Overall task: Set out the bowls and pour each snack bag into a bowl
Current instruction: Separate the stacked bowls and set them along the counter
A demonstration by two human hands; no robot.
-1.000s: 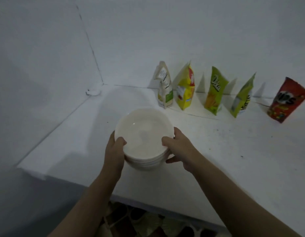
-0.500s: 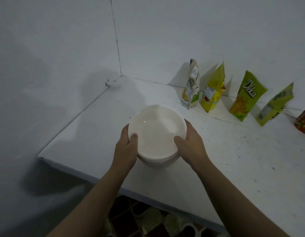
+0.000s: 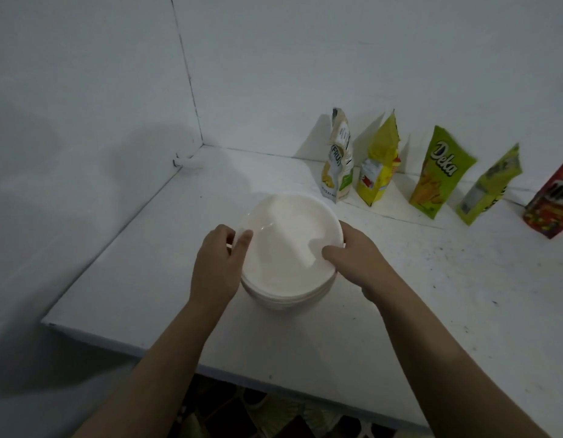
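A stack of white bowls (image 3: 286, 248) is in the middle of the white table (image 3: 400, 311). My left hand (image 3: 218, 267) grips the stack's left rim, thumb over the edge. My right hand (image 3: 356, 260) grips the right rim, thumb inside the top bowl. Against the back wall stand several snack bags: a white and yellow bag (image 3: 337, 159), a yellow bag (image 3: 379, 162), a green Deka bag (image 3: 438, 175), a green and grey bag (image 3: 488, 188) and a red bag (image 3: 552, 203) at the right edge of view.
The table fills a corner, with white walls at the left and the back. Its front edge (image 3: 210, 365) runs across below my forearms, and patterned floor (image 3: 258, 412) shows beneath it. A small white fitting (image 3: 185, 161) sits in the back left corner.
The stack of bowls has come lower and sits close to or on the table, both hands still on its rims. My view has swung left, so the bags lie further right.
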